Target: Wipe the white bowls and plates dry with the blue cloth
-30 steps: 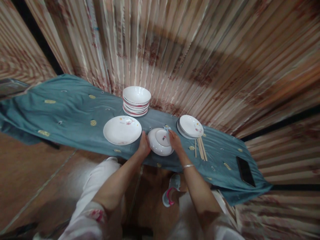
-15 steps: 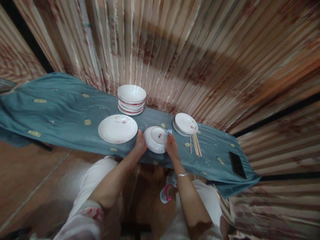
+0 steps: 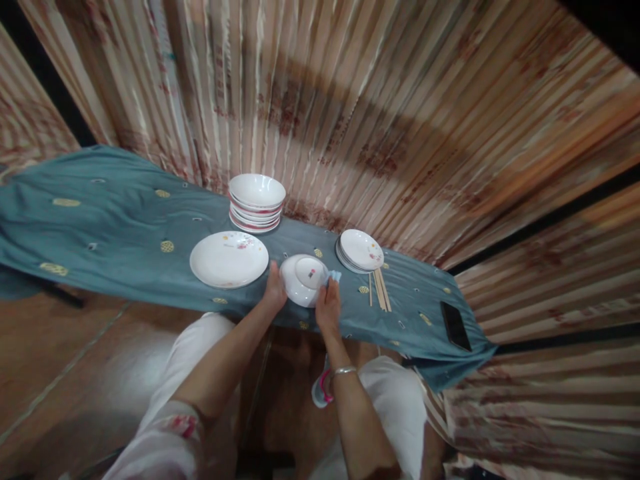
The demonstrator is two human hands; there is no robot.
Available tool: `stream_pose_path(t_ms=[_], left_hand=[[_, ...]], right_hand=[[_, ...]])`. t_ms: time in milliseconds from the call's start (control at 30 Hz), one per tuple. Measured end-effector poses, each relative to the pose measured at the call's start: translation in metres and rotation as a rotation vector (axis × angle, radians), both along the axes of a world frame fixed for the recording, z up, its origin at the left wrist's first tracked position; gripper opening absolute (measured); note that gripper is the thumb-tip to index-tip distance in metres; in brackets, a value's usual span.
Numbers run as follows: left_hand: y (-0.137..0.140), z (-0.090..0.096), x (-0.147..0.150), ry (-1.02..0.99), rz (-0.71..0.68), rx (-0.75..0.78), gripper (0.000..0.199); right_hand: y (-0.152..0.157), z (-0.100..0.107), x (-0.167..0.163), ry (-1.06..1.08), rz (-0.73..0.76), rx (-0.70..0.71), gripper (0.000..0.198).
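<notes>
Between my hands is a white plate (image 3: 301, 293), its underside with a foot ring and a small dark-red mark turned up toward me. My left hand (image 3: 275, 291) grips its left rim. On the right rim, my right hand (image 3: 328, 308) holds the plate together with a light-blue cloth (image 3: 335, 275), mostly hidden by the fingers. Just left of my left hand lies a large oval plate (image 3: 229, 263) with a flower print. To the right of my right hand stands a stack of small flowered plates (image 3: 361, 249).
A stack of white bowls (image 3: 257, 193) with red bands stands at the back, near the curtain (image 3: 300, 100). Several wooden chopsticks (image 3: 381, 291) lie by the small plates. A black phone (image 3: 455, 325) rests at the right end of the teal tablecloth (image 3: 135, 240).
My right hand and the cloth have shifted along the plate's right rim, toward its near side. The whole view has moved slightly, so everything appears further left.
</notes>
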State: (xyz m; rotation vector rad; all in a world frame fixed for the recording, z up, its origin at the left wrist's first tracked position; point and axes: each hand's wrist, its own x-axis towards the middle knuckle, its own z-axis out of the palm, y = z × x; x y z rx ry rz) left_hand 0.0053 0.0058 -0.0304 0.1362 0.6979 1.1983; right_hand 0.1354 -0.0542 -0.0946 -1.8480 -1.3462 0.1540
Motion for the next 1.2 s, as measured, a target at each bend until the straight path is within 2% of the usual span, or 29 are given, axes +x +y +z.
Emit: stream_pose_path(t_ms=[333,533,800,1200], left_hand=[[-0.01,-0.013,0.004,0.023,0.04,-0.01,0.048],[-0.013,-0.011,0.001,0.045,-0.013,0.02,0.053],[-0.016,-0.008,-0.003,0.036,-0.056,0.02,0.049],[-0.009,-0.014,-0.003,-0.043,-0.084,0.014,0.054]], right_hand=[[-0.026,-0.003,-0.031,-0.052,-0.061,0.018,0.068],[-0.04,-0.008,-0.046,-0.093,-0.059,0.018,0.07],[-0.058,-0.012,-0.063,-0.192,-0.011,0.038,0.065],[-0.081,-0.01,-0.069,-0.402,0.167,-0.074,0.061]])
